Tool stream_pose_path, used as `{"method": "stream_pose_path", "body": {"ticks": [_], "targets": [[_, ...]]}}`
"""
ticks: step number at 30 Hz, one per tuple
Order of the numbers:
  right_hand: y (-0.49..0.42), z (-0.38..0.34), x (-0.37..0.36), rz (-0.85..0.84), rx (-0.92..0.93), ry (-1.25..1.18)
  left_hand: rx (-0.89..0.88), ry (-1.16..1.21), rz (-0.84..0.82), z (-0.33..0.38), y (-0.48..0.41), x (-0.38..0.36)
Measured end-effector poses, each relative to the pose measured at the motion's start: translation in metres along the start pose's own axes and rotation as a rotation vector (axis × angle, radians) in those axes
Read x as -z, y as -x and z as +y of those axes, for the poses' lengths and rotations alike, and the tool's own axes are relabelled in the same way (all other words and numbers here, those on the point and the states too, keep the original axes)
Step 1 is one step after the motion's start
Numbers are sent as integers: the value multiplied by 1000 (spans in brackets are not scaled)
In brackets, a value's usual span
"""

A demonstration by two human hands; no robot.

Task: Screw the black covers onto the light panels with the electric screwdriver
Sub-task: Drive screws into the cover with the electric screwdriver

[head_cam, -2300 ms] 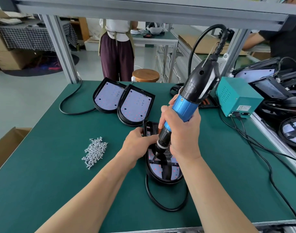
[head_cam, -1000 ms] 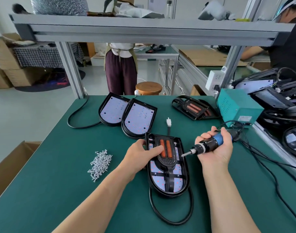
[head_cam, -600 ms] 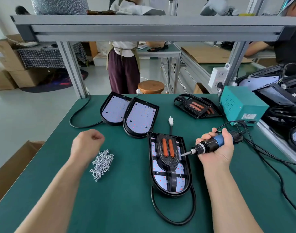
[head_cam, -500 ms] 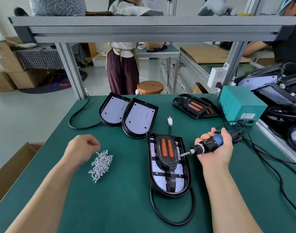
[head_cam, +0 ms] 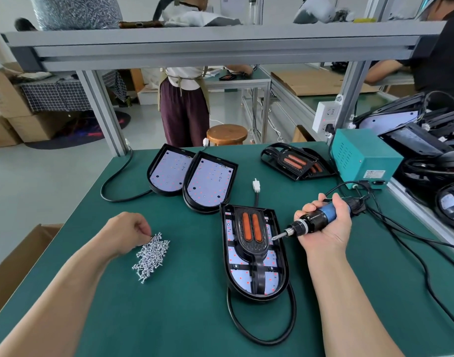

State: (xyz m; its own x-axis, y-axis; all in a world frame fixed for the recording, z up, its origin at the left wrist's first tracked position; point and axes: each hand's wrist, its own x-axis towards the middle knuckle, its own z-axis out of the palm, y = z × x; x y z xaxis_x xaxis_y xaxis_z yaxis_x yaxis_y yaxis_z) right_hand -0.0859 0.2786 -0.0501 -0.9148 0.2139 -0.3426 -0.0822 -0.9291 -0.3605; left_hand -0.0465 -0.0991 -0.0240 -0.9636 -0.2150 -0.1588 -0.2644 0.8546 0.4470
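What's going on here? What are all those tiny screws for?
A person is putting lights together on a green table. Their left hand has its fingertips at the top of the pile of screws; whether it has one yet is too small to tell. Their right hand grips the electric screwdriver, tip pointing at the light panel with a black cover lying on it. Two bare panels sit behind.
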Motion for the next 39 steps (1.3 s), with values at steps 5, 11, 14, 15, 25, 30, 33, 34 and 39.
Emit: {"method": "stream_pose_path", "body": {"ticks": [5, 11, 14, 15, 25, 30, 33, 34, 39], "targets": [[0, 0, 0, 5, -7, -10, 26, 125, 38, -9, 2, 0], [2, -1, -2, 16, -7, -22, 95, 871, 74, 4, 18, 3], [7, -2, -7, 12, -10, -50, 42, 1078, -18, 28, 35, 1], [10, -3, -10, 2, -9, -64, 25, 1127, -45, 38, 40, -1], [45, -9, -49, -43, 73, -67, -2, 1519, -354, 132, 92, -39], [57, -8, -62, -33, 168, -3, 51, 1674, -460, 155, 99, -54], [64, -9, -66, -18, 224, 21, 68, 1713, -455, 157, 101, -57], [66, -9, -68, -14, 241, 28, 72, 1716, -451, 157, 102, -58], [73, -9, -70, -13, 300, 77, 69, 1723, -457, 158, 103, -59]]}}
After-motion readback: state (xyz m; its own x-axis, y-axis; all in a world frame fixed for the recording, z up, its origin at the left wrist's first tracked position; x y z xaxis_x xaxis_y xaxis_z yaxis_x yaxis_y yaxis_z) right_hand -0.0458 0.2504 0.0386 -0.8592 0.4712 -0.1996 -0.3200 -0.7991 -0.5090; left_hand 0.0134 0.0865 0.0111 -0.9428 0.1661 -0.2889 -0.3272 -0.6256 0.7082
